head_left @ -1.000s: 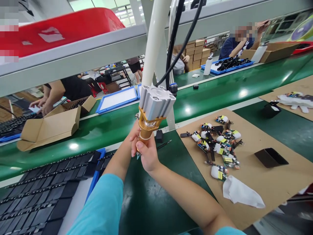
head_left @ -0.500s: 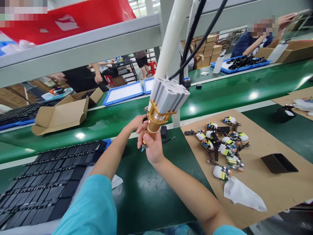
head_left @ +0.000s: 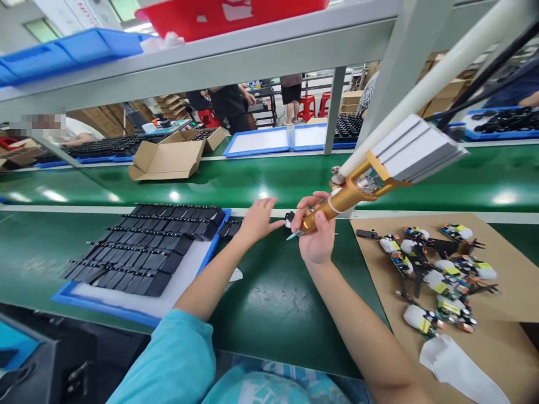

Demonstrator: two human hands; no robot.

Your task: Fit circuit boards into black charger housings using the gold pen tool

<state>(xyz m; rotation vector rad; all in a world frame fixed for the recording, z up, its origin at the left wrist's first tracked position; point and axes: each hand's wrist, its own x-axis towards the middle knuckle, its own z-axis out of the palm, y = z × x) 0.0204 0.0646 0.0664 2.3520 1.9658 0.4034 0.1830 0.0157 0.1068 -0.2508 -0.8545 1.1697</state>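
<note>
My right hand is wrapped round a gold-coloured dispensing gun, which has a light blue pointed tip and a silver block at its upper end. The gun tilts, its tip pointing down to the left over the green bench. My left hand holds nothing; its fingers are stretched and spread, apart from the gun. Close to its wrist lie a few black adapter cases. Between both hands a small black piece sits on the bench, partly hidden by the right fingers.
At left, a blue-rimmed tray carries rows of black adapter cases. On a cardboard sheet at right lie several circuit boards and a white cloth. An open carton stands beyond the green conveyor. Other people are in the background.
My left hand has come away from the gun to the left and opened. The gun now leans further over in my right hand. The view has turned left, bringing more of the tray in.
</note>
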